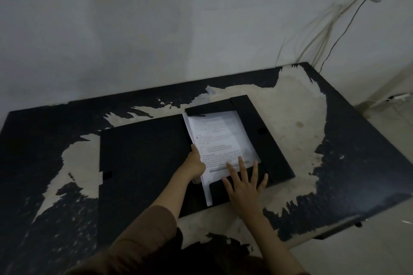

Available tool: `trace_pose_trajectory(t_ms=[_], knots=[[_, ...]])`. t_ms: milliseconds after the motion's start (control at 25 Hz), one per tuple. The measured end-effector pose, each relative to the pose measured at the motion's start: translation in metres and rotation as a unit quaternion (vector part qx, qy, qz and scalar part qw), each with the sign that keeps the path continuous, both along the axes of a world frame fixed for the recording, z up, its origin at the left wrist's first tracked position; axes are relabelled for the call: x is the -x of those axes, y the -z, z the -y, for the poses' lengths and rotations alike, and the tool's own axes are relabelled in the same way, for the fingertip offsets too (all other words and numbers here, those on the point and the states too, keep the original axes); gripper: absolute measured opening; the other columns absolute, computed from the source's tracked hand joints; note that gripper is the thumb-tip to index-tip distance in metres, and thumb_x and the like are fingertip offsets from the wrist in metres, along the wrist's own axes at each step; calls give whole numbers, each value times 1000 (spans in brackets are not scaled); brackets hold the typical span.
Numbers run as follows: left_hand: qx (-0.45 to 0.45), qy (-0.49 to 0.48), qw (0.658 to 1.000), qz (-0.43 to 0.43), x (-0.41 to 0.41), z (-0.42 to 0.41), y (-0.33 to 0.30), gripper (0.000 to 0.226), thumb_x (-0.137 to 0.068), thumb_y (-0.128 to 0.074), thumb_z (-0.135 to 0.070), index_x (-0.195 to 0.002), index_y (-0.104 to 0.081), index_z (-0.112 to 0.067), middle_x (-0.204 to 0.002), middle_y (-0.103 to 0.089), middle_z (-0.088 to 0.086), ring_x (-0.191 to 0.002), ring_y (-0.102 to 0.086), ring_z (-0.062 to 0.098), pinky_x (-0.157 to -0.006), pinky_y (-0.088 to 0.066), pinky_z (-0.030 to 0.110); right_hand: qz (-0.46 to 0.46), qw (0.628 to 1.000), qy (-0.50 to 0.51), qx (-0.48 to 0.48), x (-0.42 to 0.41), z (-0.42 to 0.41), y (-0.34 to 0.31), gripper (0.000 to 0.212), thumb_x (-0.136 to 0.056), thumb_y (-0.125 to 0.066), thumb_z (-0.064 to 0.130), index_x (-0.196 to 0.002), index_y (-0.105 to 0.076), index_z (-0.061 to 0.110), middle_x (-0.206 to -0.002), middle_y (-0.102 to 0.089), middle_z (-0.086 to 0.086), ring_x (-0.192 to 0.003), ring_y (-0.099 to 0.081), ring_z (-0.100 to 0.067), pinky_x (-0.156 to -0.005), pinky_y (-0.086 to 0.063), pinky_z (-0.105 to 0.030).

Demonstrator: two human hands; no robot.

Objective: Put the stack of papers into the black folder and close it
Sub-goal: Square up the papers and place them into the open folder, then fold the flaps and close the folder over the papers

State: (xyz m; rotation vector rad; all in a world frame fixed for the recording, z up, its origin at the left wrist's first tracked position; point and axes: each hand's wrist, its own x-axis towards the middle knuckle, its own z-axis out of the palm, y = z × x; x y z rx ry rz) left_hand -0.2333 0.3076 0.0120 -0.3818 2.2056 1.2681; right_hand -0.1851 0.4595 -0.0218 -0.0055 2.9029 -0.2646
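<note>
The black folder [143, 158] lies open on the table, its cover spread flat to the left. The white stack of papers [221, 138] rests in the folder's right half, with its far edge tucked under a black flap [210, 108] and a side flap [261, 134] lying open to the right. My left hand [196, 162] grips the left edge of the stack near its lower corner. My right hand [243, 183] lies flat with fingers spread, pressing on the lower right part of the stack and the folder's near flap.
The table [348, 163] is black with large worn pale patches. A wall stands right behind it. Loose cables [348, 22] hang down the wall at the back right. A white power strip [400, 97] lies on the floor at the right.
</note>
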Motion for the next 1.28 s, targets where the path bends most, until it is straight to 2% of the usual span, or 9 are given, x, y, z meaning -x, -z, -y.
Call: trace_pose_trajectory(t_ms=[320,440,520,760,880,1000,1080,1160,1280], knots=[[121,142,981,48,15,7,-15,78,-93,-46,-20,-153,3,-29,-160,-11,15,-146,-11,38,-121,-19,49,-6,1000,-11,-21,0,0,-1,75,-94,-1,54,-111,-69,28,-125,-65,-11,-114,-57,-47,-82,-41,-74],[137,182,972,55,10,8,-15,58,-93,-43,-16,-149,-27,-17,-151,-32,18,-139,-28,37,-118,-26,42,6,1000,-18,-25,0,0,0,75,-94,-1,55,-112,-69,28,-125,-65,-12,-114,-57,-48,-82,-40,-74],[100,148,981,71,4,1,-10,48,-92,-41,-10,-140,-43,-6,-144,-41,20,-130,-42,34,-112,-37,37,1,1000,-18,-23,0,-1,2,75,-93,-1,55,-111,-69,28,-125,-66,-12,-114,-57,-48,-82,-40,-75],[-19,-27,998,52,-17,-32,5,64,-91,-44,-10,-151,-20,-8,-148,-20,15,-130,-39,30,-115,-37,34,5,1000,-12,-20,-1,-1,3,67,-92,-11,58,-110,-69,29,-125,-66,-11,-115,-56,-48,-83,-40,-74],[-103,-75,992,20,-22,-27,6,59,-86,-44,4,-143,-39,-9,-147,-41,13,-126,-49,26,-105,-45,29,9,1000,-27,-7,0,-2,-1,64,-90,-17,59,-110,-70,28,-125,-66,-12,-115,-55,-49,-83,-39,-75],[-151,-49,987,-13,-30,-11,0,58,-88,-41,10,-140,-47,-14,-138,-53,1,-116,-53,13,-87,-49,9,-37,998,-55,3,1,-2,1,48,-87,-40,50,-122,-62,27,-140,-51,-15,-130,-38,-51,-96,-25,-77],[-86,-12,995,-43,-41,5,4,57,-92,-39,7,-145,-39,-14,-142,-43,-2,-124,-43,11,-92,-41,1,-34,998,-49,13,3,-2,7,49,-94,-40,46,-141,-36,31,-158,-19,-11,-144,-3,-44,-108,1,-70],[37,-13,995,-94,-57,28,18,55,-95,-41,-2,-148,-33,-14,-153,-29,2,-139,-27,18,-115,-25,18,-42,993,-107,18,3,4,12,52,-98,-32,38,-147,-15,35,-161,2,-5,-144,18,-32,-108,17,-62],[201,-38,970,-129,-93,70,40,57,-96,-44,-11,-150,-27,-18,-161,-15,2,-147,-13,23,-122,-14,35,-50,958,-271,79,-3,35,3,54,-97,-35,33,-148,-18,28,-160,-1,-2,-145,14,-23,-108,20,-51]])
